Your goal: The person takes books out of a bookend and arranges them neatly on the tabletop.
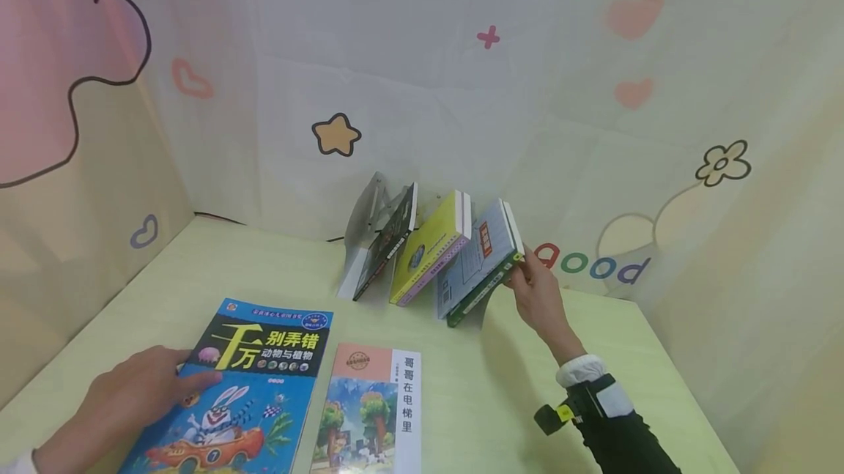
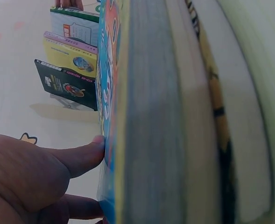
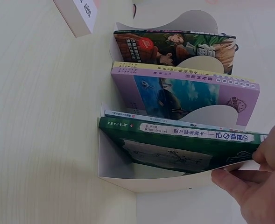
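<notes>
My left hand (image 1: 141, 390) grips the left edge of a blue children's book (image 1: 227, 401), thumb on its cover. In the left wrist view, several page-edge layers show beside that hand. My right hand (image 1: 537, 298) holds the upper end of a green-spined book (image 3: 174, 144), fingers also right at the edge of the rack's end panel. That book leans in a white book rack (image 3: 146, 185), against a thin light-blue book (image 3: 151, 116). A yellow-and-purple pair of books (image 3: 193, 91) and a dark-covered book (image 3: 174, 49) lean in the other compartments.
A book with a pink-and-white cover (image 1: 365, 408) lies flat beside the blue one. The pale wooden table (image 1: 593, 357) meets a patterned cloth backdrop (image 1: 422, 93) behind the rack. A cloth side wall (image 1: 86, 261) stands at left.
</notes>
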`<action>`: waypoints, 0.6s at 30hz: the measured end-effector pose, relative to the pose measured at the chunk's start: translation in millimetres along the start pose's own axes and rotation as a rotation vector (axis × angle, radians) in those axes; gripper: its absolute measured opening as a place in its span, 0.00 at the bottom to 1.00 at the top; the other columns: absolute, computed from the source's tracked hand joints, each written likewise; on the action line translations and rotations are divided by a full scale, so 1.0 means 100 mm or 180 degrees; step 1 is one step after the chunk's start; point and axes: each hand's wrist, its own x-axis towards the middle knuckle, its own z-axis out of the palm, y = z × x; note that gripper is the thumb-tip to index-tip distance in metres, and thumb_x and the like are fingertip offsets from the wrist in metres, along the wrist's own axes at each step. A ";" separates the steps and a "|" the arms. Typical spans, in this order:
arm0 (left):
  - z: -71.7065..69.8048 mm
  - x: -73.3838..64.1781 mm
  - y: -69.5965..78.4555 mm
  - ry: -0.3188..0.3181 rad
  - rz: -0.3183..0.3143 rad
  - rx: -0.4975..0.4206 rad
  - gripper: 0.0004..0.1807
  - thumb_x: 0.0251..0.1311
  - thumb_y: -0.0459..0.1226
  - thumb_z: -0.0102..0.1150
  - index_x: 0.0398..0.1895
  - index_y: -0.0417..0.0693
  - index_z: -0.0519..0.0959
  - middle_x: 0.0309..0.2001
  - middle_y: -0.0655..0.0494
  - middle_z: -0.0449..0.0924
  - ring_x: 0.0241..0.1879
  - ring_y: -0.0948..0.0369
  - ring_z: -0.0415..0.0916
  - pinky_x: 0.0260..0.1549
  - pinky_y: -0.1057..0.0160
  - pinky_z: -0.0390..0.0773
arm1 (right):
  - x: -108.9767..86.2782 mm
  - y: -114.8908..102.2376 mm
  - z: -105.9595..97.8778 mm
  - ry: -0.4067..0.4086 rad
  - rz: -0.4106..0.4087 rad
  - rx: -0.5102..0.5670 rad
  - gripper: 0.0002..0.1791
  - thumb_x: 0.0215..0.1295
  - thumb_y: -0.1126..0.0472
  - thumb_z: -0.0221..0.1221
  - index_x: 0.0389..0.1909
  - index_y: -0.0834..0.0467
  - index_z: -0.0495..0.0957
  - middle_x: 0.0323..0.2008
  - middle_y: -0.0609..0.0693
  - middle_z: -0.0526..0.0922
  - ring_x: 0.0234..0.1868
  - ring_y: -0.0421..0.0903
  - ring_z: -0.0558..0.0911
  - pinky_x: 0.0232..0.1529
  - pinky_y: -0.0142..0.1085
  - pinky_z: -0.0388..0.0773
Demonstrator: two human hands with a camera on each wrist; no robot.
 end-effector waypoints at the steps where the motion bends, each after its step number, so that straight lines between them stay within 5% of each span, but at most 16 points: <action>1: 0.00 0.00 0.00 -0.0003 0.0001 -0.0003 0.59 0.55 0.70 0.65 0.66 0.22 0.69 0.38 0.42 0.78 0.37 0.48 0.77 0.33 0.46 0.83 | 0.00 0.00 0.00 0.0006 0.0010 -0.0010 0.28 0.80 0.66 0.46 0.78 0.60 0.63 0.61 0.67 0.80 0.52 0.63 0.86 0.58 0.58 0.79; 13: 0.03 0.00 0.00 0.0177 0.0107 0.0078 0.53 0.59 0.66 0.65 0.61 0.21 0.72 0.35 0.46 0.79 0.34 0.52 0.76 0.32 0.47 0.81 | 0.01 -0.02 0.04 0.0112 -0.0043 -0.0226 0.26 0.80 0.65 0.46 0.76 0.61 0.66 0.59 0.67 0.81 0.49 0.62 0.87 0.51 0.55 0.84; 18: -0.05 -0.07 0.12 0.0468 0.0214 0.0311 0.48 0.62 0.60 0.66 0.61 0.20 0.70 0.40 0.35 0.80 0.36 0.44 0.78 0.32 0.42 0.82 | 0.00 -0.03 0.09 0.0235 -0.0103 -0.0694 0.21 0.80 0.65 0.46 0.69 0.63 0.70 0.46 0.65 0.86 0.30 0.55 0.84 0.25 0.43 0.80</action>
